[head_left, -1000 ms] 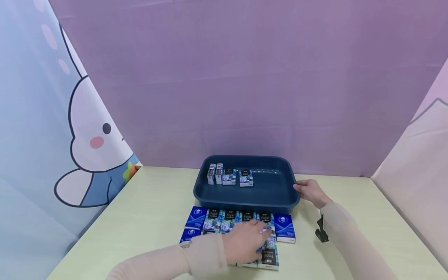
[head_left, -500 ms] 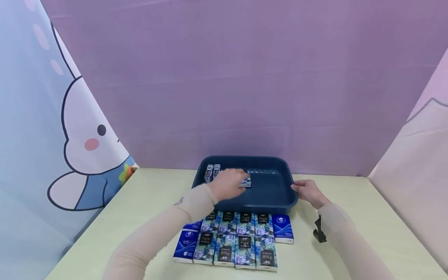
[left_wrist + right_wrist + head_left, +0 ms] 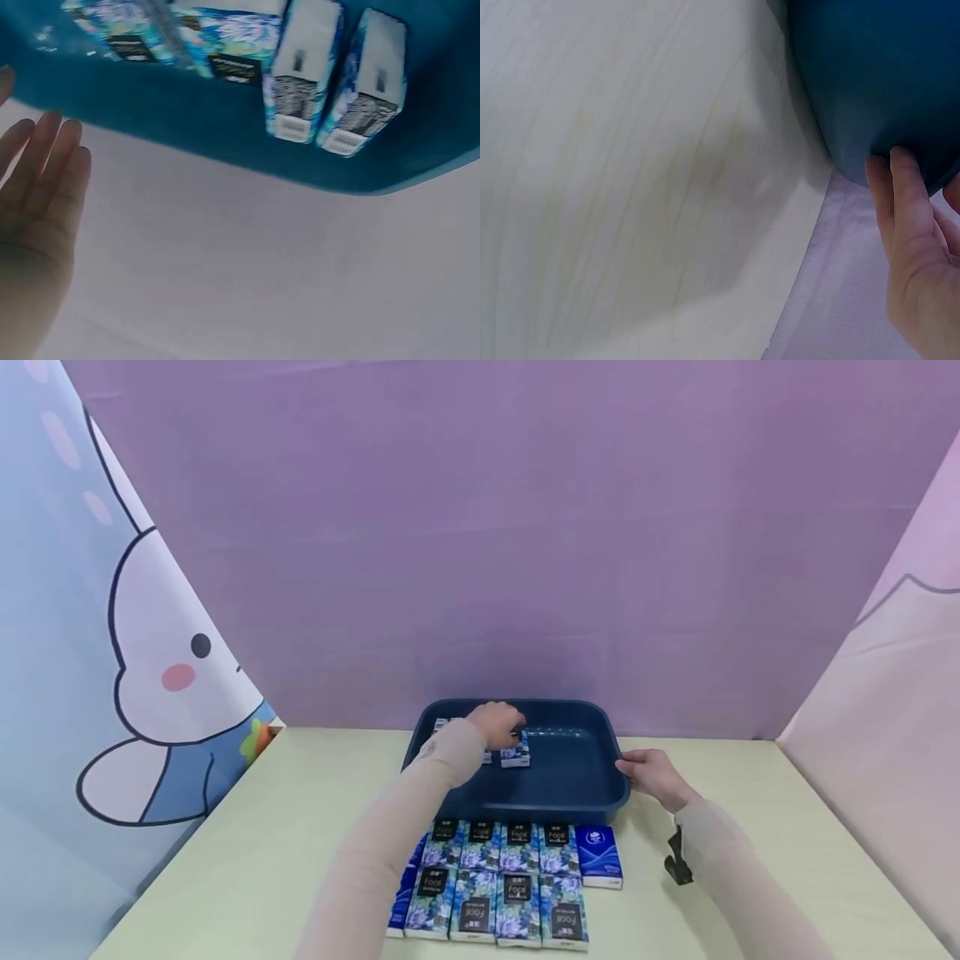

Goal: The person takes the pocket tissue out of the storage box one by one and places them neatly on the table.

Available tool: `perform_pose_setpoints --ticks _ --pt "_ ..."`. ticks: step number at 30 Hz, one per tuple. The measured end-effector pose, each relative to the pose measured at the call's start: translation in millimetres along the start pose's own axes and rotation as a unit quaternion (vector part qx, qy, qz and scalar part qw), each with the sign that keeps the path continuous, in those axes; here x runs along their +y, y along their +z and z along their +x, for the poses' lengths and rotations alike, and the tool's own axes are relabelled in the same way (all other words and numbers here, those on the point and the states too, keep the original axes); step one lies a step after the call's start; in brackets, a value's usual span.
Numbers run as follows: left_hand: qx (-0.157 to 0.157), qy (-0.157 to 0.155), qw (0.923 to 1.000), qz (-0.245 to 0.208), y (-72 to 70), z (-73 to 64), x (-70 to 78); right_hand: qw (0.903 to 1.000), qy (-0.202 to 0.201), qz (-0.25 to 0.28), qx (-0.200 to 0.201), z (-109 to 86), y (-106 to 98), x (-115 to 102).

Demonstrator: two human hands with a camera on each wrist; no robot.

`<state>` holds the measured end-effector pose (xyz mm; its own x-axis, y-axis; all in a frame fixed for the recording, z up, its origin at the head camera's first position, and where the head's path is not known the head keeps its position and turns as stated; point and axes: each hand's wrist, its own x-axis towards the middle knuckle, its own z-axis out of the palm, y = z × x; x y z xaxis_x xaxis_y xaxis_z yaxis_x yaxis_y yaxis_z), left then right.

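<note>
Left hand [image 3: 498, 724], seemingly empty, now reaches farther over the tray [image 3: 570, 777]

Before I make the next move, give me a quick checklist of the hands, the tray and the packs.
1. Right hand steadying the tray at its right end: ok.
2. Left hand clear of the packs: cannot tell; it is over the tray, contact hidden.
3. Two packs on edge upright side by side: ok.
4. Two flat packs pushed together: not ok; a gap shows between them.
5. Space inside the tray: ok; bare floor shows on its right side.
6. Packs in front of the tray laid out within view: ok; two rows, the left end partly behind the sleeve.
</note>
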<state>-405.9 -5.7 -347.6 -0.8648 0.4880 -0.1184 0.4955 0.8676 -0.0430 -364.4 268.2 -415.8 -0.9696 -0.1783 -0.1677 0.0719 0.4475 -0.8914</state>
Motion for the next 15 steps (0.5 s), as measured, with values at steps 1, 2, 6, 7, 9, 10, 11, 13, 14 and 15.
perform_pose_setpoints --ticks 1,2,6,7,9,10,11,13,14,15 --pt "-0.003 -0.005 1.0000 0.001 3.4 3.2 -0.8 1.0000 0.000 0.000 0.000 -0.4 0.1 0.1" --pt "-0.006 -0.010 0.9999 0.002 7.2 7.3 -1.9 1.0000 0.002 0.001 0.001 -0.7 0.2 -0.1" --pt "-0.032 -0.024 0.9992 -0.001 17.0 17.4 -2.5 1.0000 0.001 0.002 0.000 -2.8 -0.3 -2.0" --pt "-0.043 -0.028 0.9987 -0.005 19.1 19.1 -2.4 1.0000 0.001 0.003 0.001 -3.2 -0.2 -2.2" --pt "-0.063 -0.035 0.9973 -0.013 23.7 21.5 -2.5 1.0000 0.004 0.006 0.002 -4.4 0.6 -3.3" --pt "-0.071 -0.040 0.9965 -0.018 25.9 22.8 -2.1 0.9999 0.006 0.009 0.003 -4.8 0.6 -3.5" --pt "-0.078 -0.048 0.9956 -0.022 28.3 24.0 -1.5 0.9999 0.007 0.011 0.004 -4.8 0.5 -3.5" --pt "-0.087 -0.068 0.9933 -0.032 33.7 25.9 -1.0 0.9999 0.008 0.014 0.004 -5.0 0.6 -3.6" --pt "-0.091 -0.076 0.9923 -0.035 36.3 26.8 -0.6 0.9998 0.008 0.015 0.004 -5.2 0.5 -4.0" --pt "-0.093 -0.084 0.9914 -0.038 38.9 27.7 -0.1 0.9998 0.009 0.016 0.005 -5.2 0.2 -3.9"
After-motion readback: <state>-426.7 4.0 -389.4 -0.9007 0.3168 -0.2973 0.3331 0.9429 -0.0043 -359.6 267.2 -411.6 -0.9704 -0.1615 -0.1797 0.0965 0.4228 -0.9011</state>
